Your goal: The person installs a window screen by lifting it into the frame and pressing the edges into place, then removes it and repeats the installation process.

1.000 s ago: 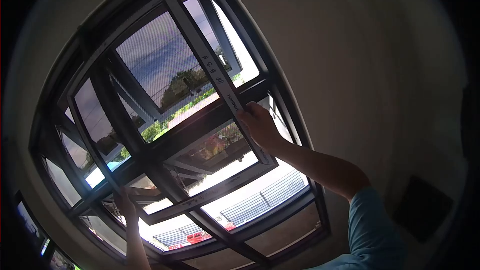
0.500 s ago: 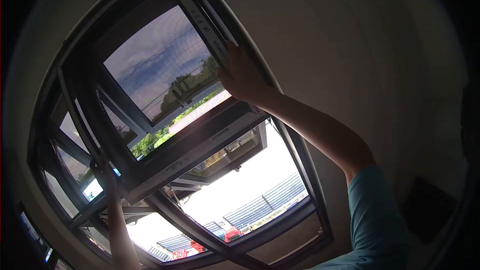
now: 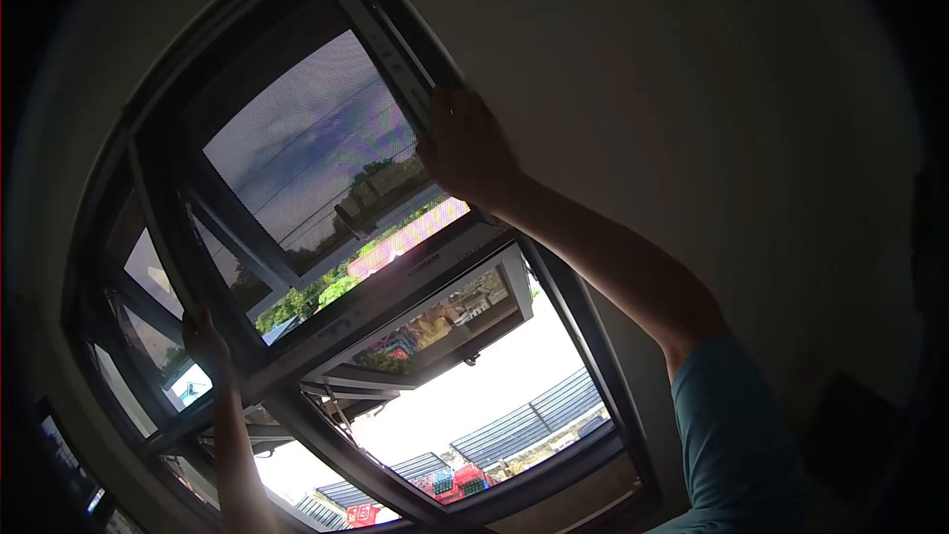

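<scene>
A framed mesh window screen (image 3: 306, 129) fills the upper part of a dark window frame (image 3: 633, 435), tilted in my view. My right hand (image 3: 470, 143) is closed around the screen's right side rail, a little above its lower corner. My left hand (image 3: 206, 341) is at the left side rail, near the bottom, with fingers curled against it in shadow. The screen's pale bottom rail (image 3: 420, 272) lies along the window's crossbar. How the screen's edges sit in the frame is too dark to make out.
Below the crossbar an awning pane (image 3: 440, 321) is swung outward on its stay arms. Outside are a dark railing (image 3: 529, 425) and red crates (image 3: 465, 480). Further panes (image 3: 148, 262) stand at left. A plain wall (image 3: 692, 89) borders the window at right.
The screen's bottom rail has shifted up and back toward the window frame, showing more of the awning pane below. Both hands have stayed on the screen, and the view has shifted slightly.
</scene>
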Demonstrator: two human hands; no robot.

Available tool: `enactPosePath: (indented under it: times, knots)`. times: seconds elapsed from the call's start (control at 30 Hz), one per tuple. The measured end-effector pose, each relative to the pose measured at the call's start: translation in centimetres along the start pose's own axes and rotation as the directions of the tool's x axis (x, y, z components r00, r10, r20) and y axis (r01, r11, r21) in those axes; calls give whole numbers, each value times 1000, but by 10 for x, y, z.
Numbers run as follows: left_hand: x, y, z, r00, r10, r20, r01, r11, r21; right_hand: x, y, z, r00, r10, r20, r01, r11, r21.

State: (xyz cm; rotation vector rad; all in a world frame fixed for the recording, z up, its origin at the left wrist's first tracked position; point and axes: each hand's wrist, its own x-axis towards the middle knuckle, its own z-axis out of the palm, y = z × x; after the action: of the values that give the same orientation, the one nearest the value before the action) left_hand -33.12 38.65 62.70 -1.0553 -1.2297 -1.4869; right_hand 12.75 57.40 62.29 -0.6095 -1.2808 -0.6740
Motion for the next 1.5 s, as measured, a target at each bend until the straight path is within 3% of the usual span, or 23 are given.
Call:
enactPosePath:
  times: [0.1, 0.2, 0.4, 0.5, 0.6, 0.7, 0.8, 0.9, 1.0, 1.1, 1.2, 1.3, 1.4, 1.5]
  knots:
    - [4, -1, 1, 1000, 17, -20, -15, 997, 75, 4, -5, -6, 999, 24, 32, -22, 998, -63]
    - [12, 1, 5, 999, 31, -30, -29, 997, 71, 16, -6, -17, 987, 29, 160, 0, 984, -176]
    - [19, 12, 10, 1000, 8, -21, -7, 999, 49, 32, 1, 3, 977, -84, 198, 163, 890, -425]
    - [24, 11, 8, 999, 38, -3, -37, 994, 101, 35, 2, -3, 957, -99, 274, 215, 875, -433]
    - [30, 11, 6, 998, 61, 27, -66, 952, 299, 37, 6, 9, 979, -89, 182, 146, 932, -331]
    - [36, 2, 7, 996, 76, 46, -86, 956, 281, 37, 8, 7, 985, -53, 162, 88, 971, -221]
    - [39, 2, 9, 997, 10, 73, -29, 965, 260, 42, 6, -8, 957, -37, 288, 93, 978, -185]
    - [37, 4, 14, 994, 97, -41, -78, 941, 330, 43, 11, 1, 968, -87, 236, 129, 978, -165]
    - [33, 16, 15, 993, 104, -58, -83, 953, 291, 44, 10, -4, 963, -87, 257, 140, 971, -196]
    - [38, 10, 19, 983, 142, -117, -93, 931, 352, 47, 12, -3, 981, -48, 190, 67, 993, -93]
    - [47, 5, 16, 995, 64, -71, -44, 967, 252, 49, 11, -15, 957, -82, 278, 105, 992, -70]
    - [51, 4, 23, 990, 106, -94, -70, 943, 326, 52, 22, -12, 967, -54, 249, 39, 997, 64]
    - [53, -9, 17, 991, 91, -100, -48, 928, 370, 51, 22, -4, 983, -110, 145, 113, 994, -14]
    - [54, -10, 17, 995, 38, -94, 4, 911, 412, 57, 22, -17, 924, -217, 314, 254, 964, -82]
